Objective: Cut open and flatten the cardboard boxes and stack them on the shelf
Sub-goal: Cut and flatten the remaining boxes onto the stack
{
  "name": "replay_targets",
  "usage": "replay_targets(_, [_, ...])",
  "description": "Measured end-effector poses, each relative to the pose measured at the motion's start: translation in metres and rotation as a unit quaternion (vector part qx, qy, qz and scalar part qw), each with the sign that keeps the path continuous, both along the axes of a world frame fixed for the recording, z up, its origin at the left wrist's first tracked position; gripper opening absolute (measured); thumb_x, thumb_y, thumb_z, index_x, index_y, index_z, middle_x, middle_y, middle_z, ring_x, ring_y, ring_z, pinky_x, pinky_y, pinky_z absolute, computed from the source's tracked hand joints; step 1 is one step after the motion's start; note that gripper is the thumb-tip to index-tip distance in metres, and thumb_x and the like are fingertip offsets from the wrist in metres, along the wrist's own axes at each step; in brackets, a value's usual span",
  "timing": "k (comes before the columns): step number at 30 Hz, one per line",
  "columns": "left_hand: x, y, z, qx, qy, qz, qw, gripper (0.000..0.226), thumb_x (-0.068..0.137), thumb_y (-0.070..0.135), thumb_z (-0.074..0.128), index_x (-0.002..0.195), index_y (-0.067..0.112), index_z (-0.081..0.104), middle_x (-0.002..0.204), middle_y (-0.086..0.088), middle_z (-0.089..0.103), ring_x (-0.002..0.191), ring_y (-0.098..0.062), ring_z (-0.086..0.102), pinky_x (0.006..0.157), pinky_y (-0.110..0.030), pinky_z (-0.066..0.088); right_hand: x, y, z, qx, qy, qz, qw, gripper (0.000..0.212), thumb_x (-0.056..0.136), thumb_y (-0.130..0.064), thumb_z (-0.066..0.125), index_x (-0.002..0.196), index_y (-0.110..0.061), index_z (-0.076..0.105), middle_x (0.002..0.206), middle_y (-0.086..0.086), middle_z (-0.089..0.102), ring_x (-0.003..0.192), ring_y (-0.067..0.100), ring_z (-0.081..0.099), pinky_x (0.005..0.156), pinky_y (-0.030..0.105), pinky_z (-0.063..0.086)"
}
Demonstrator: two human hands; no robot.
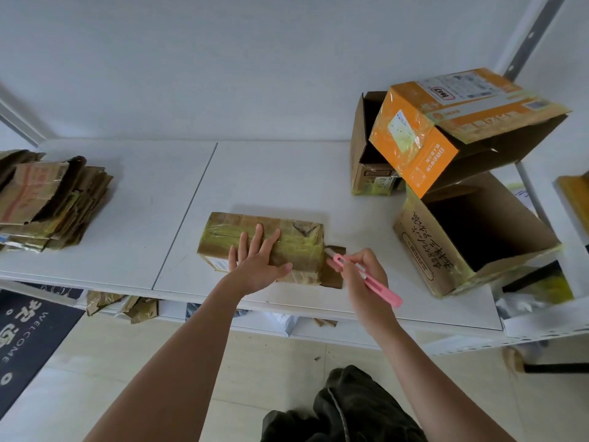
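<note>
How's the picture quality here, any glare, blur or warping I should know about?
Head view: even, soft light; faint shadow behind the taped box; yellow tape shines on the orange box; shelf edges bow from the wide lens; lower right corner smears; both hands and the pink knife stay sharp.

Bare white shelf top [134,199] between the stack of flattened cardboard [47,202] at left and the taped box [287,240] at centre, open strip behind that box to the wall, right side crowded by three open boxes, orange box [446,129] tilted atop two brown boxes [424,250], upright post [535,30] at far right
</note>
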State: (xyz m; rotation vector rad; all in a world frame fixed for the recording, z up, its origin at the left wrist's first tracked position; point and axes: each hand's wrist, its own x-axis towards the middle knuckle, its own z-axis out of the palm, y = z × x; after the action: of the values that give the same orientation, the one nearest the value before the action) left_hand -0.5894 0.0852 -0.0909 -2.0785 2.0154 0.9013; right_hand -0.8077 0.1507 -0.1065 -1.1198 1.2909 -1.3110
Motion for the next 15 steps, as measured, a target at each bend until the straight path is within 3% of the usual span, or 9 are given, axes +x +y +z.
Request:
replay_targets(4, [0.000,0.001,0.001,0.000,0.000,0.000,1.000,0.082,0.089,0.061,0.051,0.150,0.051,-0.003,0.158,0.015,-0.029,0.145,-0.019,-0.030,0.116,-0.045,-0.017,0.015,-0.004,0.002,0.023,0.003,-0.024,0.999,0.013,0.100,-0.011,0.052,0.087,-0.011,0.050,0.097,0.004,0.071,0.100,0.017,0.070,0.078,0.037,0.056])
replay_targets(7, [0.000,0.002,0.000,0.000,-0.002,0.000,1.000,0.082,0.089,0.061,0.051,0.151,0.051,-0.003,0.158,0.014,-0.030,0.145,-0.020,-0.030,0.116,-0.045,-0.017,0.016,0.008,-0.001,0.023,0.009,0.006,1.000,0.014,0.100,-0.011,0.052,0.086,-0.011,0.051,0.090,-0.002,0.071,0.086,0.010,0.070,0.071,0.022,0.055])
replay_targets(9, [0.000,0.001,0.002,0.001,-0.001,0.004,1.000,0.082,0.089,0.061,0.051,0.151,0.051,-0.002,0.158,0.014,-0.029,0.145,-0.020,-0.029,0.116,-0.045,-0.017,0.015,0.018,-0.002,0.008,0.045,0.045,0.998,0.013,0.097,-0.014,0.054,0.084,-0.013,0.054,0.082,-0.002,0.068,0.071,0.017,0.063,0.059,0.018,0.049])
replay_targets(11, [-0.002,0.000,0.003,0.003,-0.001,0.001,1.000,0.082,0.089,0.061,0.051,0.151,0.051,-0.003,0.158,0.014,-0.029,0.145,-0.020,-0.030,0.116,-0.045,-0.017,0.011,0.017,-0.001,0.011,0.032,0.017,0.999,0.013,0.098,-0.016,0.053,0.085,-0.012,0.054,0.085,-0.002,0.069,0.074,0.011,0.065,0.062,0.027,0.053])
replay_targets(13, [-0.002,0.001,0.003,0.002,0.000,0.000,1.000,0.082,0.090,0.061,0.051,0.151,0.051,-0.003,0.158,0.014,-0.029,0.145,-0.020,-0.030,0.116,-0.045,-0.018,0.008,0.003,0.003,0.035,-0.019,-0.032,0.999,0.013,0.101,-0.012,0.049,0.089,-0.007,0.051,0.100,0.003,0.071,0.095,0.014,0.072,0.079,0.043,0.058])
replay_targets(15, [-0.001,0.002,0.004,0.004,0.002,0.002,1.000,0.082,0.090,0.061,0.051,0.151,0.051,-0.003,0.158,0.014,-0.029,0.145,-0.021,-0.030,0.116,-0.045,-0.018,0.010,-0.010,0.008,0.052,-0.046,-0.038,0.997,0.012,0.102,-0.012,0.049,0.092,-0.006,0.049,0.106,0.004,0.071,0.102,0.016,0.071,0.090,0.047,0.057])
